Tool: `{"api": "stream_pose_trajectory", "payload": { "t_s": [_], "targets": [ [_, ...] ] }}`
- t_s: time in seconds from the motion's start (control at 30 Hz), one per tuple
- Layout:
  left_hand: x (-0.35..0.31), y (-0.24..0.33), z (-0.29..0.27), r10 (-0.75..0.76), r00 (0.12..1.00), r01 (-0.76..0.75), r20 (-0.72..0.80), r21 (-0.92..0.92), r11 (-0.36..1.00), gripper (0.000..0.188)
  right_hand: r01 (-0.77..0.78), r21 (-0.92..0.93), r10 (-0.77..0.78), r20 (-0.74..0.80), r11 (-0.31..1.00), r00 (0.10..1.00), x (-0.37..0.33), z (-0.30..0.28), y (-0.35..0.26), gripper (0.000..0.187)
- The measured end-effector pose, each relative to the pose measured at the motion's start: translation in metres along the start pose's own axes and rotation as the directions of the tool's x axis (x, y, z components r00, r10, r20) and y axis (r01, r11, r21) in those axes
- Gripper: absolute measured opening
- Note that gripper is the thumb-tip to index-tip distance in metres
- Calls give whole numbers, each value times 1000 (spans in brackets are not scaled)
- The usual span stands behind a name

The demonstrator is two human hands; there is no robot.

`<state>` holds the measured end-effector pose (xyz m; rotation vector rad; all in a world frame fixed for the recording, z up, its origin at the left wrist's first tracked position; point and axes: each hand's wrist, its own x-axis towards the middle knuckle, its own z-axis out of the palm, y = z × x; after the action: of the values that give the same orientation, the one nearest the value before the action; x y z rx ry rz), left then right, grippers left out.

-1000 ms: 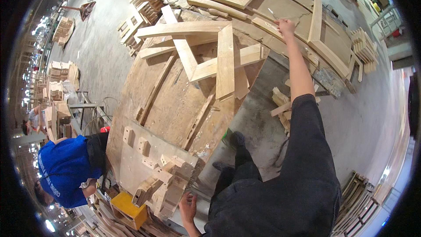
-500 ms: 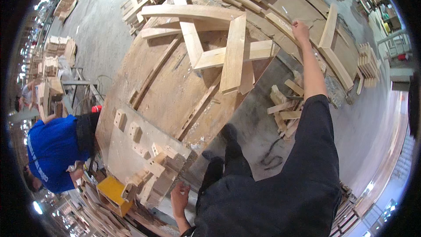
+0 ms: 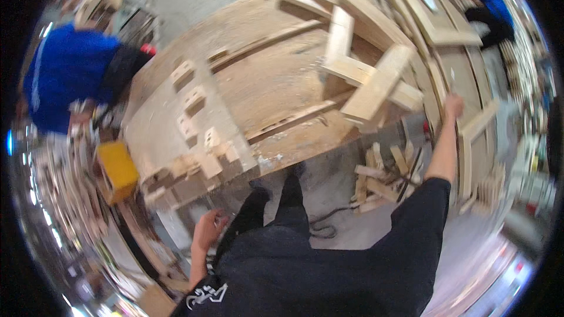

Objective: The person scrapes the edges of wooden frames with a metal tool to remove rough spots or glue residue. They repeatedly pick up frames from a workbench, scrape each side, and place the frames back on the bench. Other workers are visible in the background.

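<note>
My right hand [image 3: 452, 107] is stretched out to the far right, beside a long narrow wooden strip [image 3: 437, 85] on the side bench. Its fingers look closed, but blur hides whether anything is in them. Low on the left, my left hand [image 3: 208, 228] hangs near the bench's front edge, loosely curled with a gap between thumb and fingers and nothing visible in it. Angled wooden frame pieces [image 3: 376, 85] lie crossed on the right part of the wooden workbench [image 3: 264, 76]. Several small drilled wood blocks [image 3: 195, 100] sit on the bench's left board [image 3: 158, 123].
An L-shaped wooden frame [image 3: 468, 135] lies beyond my right hand. Wood offcuts [image 3: 382, 182] are heaped beneath the bench, near a dark cable [image 3: 323, 229]. A yellow box [image 3: 117, 167] stands at left. People in blue shirts work at left [image 3: 70, 76] and far right [image 3: 492, 0].
The view has swung, shifting the bench contents rightward and the left worker upward. My right arm still reaches right; my left hand has moved slightly away from the bench corner.
</note>
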<state>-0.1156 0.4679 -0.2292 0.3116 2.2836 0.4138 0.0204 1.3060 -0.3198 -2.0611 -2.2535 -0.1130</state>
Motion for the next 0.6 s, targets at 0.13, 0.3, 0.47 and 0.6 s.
{"api": "stream_pose_trajectory", "payload": {
  "t_s": [0.13, 0.3, 0.47, 0.6],
  "targets": [
    [-36, -14, 11, -8, 993, 9, -114, 8, 1000, 42, 517, -238, -530, 9, 822, 848, -31, -20, -34, 39],
    [-46, -23, -15, -24, 978, 38, -207, 63, 997, 37, 562, 261, -346, -567, 785, 748, -155, -14, -37, 33],
    [-85, -71, 16, -240, 907, 190, -347, -172, 967, 41, 675, 489, -507, -445, 552, 738, -311, -15, -28, 29],
    [-121, -131, 11, -355, 769, 287, -531, -209, 935, 40, 635, 648, -779, -100, 421, 619, -464, -19, -30, 26]
  ]
}}
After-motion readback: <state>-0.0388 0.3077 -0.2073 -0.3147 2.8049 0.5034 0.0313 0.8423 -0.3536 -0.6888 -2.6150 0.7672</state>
